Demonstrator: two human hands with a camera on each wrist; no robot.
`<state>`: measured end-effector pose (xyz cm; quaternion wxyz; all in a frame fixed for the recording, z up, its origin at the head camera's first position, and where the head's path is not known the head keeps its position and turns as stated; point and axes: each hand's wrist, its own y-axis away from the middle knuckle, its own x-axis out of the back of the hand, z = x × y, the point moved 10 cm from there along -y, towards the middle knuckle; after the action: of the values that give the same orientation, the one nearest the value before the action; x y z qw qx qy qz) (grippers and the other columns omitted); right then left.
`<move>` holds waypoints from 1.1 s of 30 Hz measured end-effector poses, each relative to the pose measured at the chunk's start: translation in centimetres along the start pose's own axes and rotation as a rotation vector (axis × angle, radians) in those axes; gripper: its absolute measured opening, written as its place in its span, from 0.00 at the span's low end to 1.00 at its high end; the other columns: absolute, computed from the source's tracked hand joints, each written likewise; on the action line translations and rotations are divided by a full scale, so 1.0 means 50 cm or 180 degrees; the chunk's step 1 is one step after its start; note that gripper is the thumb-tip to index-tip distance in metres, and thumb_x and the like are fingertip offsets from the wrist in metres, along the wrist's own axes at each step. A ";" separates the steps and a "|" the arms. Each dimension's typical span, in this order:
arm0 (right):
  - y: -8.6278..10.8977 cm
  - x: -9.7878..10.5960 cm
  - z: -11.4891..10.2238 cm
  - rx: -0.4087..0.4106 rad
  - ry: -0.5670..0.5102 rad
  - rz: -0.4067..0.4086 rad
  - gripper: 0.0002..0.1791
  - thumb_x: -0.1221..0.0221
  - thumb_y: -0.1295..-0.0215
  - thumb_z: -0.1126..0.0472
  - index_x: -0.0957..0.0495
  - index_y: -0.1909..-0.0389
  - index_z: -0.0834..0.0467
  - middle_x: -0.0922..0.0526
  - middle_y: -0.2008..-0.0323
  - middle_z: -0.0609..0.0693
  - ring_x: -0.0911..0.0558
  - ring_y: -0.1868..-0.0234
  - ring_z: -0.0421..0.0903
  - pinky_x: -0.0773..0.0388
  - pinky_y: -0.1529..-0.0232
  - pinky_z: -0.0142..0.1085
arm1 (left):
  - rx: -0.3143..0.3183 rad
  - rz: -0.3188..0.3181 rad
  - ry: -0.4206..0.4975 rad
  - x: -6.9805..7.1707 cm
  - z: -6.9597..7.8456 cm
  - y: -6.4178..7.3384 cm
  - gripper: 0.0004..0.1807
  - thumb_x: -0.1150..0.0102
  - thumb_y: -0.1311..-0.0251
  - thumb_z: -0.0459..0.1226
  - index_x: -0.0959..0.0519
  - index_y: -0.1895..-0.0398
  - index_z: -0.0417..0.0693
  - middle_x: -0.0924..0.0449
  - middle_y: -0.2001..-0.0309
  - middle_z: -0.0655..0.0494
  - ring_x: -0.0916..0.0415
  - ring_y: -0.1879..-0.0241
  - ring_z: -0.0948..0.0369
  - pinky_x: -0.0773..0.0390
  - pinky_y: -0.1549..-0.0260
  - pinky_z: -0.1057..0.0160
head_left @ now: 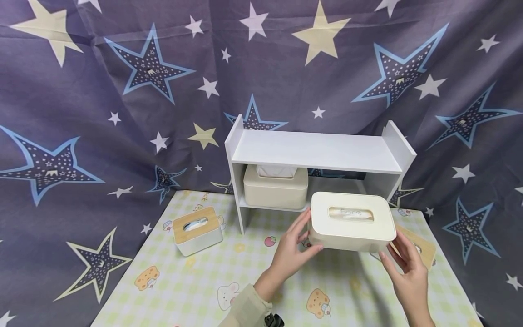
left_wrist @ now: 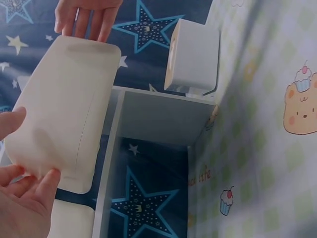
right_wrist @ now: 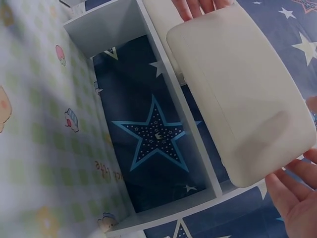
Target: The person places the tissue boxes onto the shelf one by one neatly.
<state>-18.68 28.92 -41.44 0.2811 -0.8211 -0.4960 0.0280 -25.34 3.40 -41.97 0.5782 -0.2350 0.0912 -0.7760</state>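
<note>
A dark blue star-printed cloth [head_left: 122, 113] hangs behind everything, and some of its big stars carry a small crown mark. On the table lies a checked mat [head_left: 196, 281] in pale green and yellow, printed with bear, cupcake and strawberry cartoons; near its back edge there are a few letters, too small to read fully. A white two-level desk shelf [head_left: 318, 152] stands at the back of the mat, and its lower level holds a cream tissue box with a tissue coming out [head_left: 275, 186] on the left side. In front of the shelf's right half, above the mat, the cream tissue box [head_left: 351, 222] is held in the air between both hands; faint writing shows through its top slot, but it cannot be read. A smaller tissue box with a wooden lid [head_left: 197, 230] stands on the mat at the left, well apart. The left hand [head_left: 292, 250] grips the left end of the box with the thumb under it and the fingers up along the side. The right hand [head_left: 404, 268] holds the right end with its fingers bent under the bottom edge.
</note>
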 end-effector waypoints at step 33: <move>-0.086 -0.075 0.003 -0.0040 -0.0392 -0.0393 0.42 0.46 0.32 0.75 0.51 0.21 0.58 0.47 0.22 0.63 0.44 0.21 0.47 0.42 0.27 0.19 | 0.0116 -0.0166 -0.1176 -0.016 -0.015 -0.111 0.51 0.35 0.36 0.43 0.57 0.20 0.41 0.57 0.19 0.47 0.31 0.31 0.50 0.25 0.33 0.57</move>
<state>-24.05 27.37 -40.32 0.2461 -0.7874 -0.5622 0.0578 -30.25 5.81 -40.54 0.5689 -0.3653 -0.0367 -0.7359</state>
